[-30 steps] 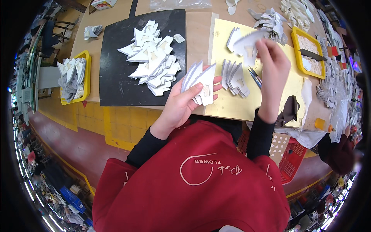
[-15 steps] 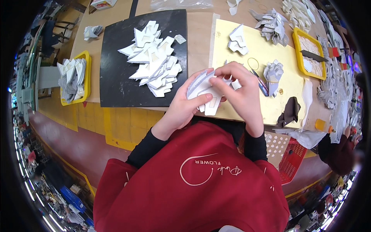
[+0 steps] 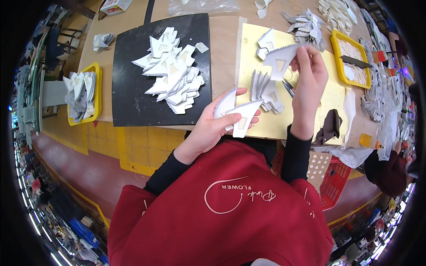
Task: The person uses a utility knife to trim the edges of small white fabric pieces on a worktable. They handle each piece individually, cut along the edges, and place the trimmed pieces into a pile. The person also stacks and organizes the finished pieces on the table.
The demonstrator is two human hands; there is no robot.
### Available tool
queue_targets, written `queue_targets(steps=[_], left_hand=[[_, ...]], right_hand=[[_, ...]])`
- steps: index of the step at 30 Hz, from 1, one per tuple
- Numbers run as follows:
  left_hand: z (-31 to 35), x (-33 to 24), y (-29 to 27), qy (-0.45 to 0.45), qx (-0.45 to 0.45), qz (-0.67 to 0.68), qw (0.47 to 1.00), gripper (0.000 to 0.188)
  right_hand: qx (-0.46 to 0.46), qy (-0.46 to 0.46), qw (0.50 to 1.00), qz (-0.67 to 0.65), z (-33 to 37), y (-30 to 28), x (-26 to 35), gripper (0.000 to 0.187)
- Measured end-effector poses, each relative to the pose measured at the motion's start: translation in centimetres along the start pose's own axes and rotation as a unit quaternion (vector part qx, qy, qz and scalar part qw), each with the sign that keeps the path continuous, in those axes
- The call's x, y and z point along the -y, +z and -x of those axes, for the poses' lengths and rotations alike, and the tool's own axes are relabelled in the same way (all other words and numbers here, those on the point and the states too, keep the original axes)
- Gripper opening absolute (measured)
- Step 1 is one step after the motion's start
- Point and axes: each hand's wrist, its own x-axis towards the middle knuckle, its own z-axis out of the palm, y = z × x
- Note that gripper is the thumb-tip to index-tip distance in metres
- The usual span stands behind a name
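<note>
Bare hands part over a yellow sheet (image 3: 246, 60): the right hand (image 3: 314, 75), which half a second ago had its fingers over the batch in the opposite palm, now stands well clear of it at 2 o'clock from the left hand (image 3: 212, 125). Between right thumb and fingers is pinched a single saw-edged white panel (image 3: 278, 63), held aloft with a short stack of panels (image 3: 266, 42) just beyond it, toward 11 o'clock.

The left hand, thumb on top and fingers beneath, clasps a spread batch of white panels (image 3: 246, 113). At least two show, splayed wider than a moment ago; the full count cannot be told. At 2 o'clock from that palm, near its fingertips, a fanned stack of panels (image 3: 269, 95) lies on the sheet.

The right hand is back about where it was a second ago, again with one panel, which suggests repeated, piece-by-piece handling. Whether this panel came out of the left hand's batch cannot be told for certain.

Between 10 and 11 o'clock, the loose heap of white panels (image 3: 173, 73) on a black board (image 3: 133, 102) looks unchanged. A yellow tray (image 3: 98, 97) of similar pieces stands between 9 and 10.
</note>
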Motion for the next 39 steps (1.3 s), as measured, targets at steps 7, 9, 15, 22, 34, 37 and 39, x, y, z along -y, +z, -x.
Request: queue_targets(steps=[7, 9, 15, 22, 34, 37, 39], left_hand=[[0.2, -0.6, 0.1, 0.022, -0.011, 0.004, 1.000, 0.061], [0.2, -0.4, -0.4, 0.050, -0.026, 0.016, 0.998, 0.062], [-0.4, -0.3, -0.9, 0.059, -0.036, 0.038, 0.997, 0.066], [-1.3, 1.4, -0.6, 0.006, 0.046, -0.094, 0.994, 0.082], [-2.5, 2.2, -1.9, 0.053, -0.044, -0.193, 0.979, 0.066], [-3.4, 1.9, -1.6, 0.040, -0.062, -0.204, 0.976, 0.063], [-4.2, 2.4, -1.6, 0.038, -0.068, -0.207, 0.975, 0.066]], right_hand=[[0.038, 0.044, 0.974, 0.217, -2.4, -0.3, -2.7, 0.026], [0.100, 0.078, 0.968, 0.216, 0.5, -0.4, -1.6, 0.023], [0.247, 0.093, 0.956, 0.132, 7.2, 0.6, 0.6, 0.014], [0.212, 0.197, 0.954, 0.080, 8.5, 1.2, 1.5, 0.013], [0.082, 0.054, 0.956, 0.276, 6.9, -3.4, -1.4, 0.014], [0.135, 0.088, 0.925, 0.343, 7.8, -4.0, -4.3, 0.026], [0.120, 0.063, 0.937, 0.323, 8.5, -2.9, -4.2, 0.035]])
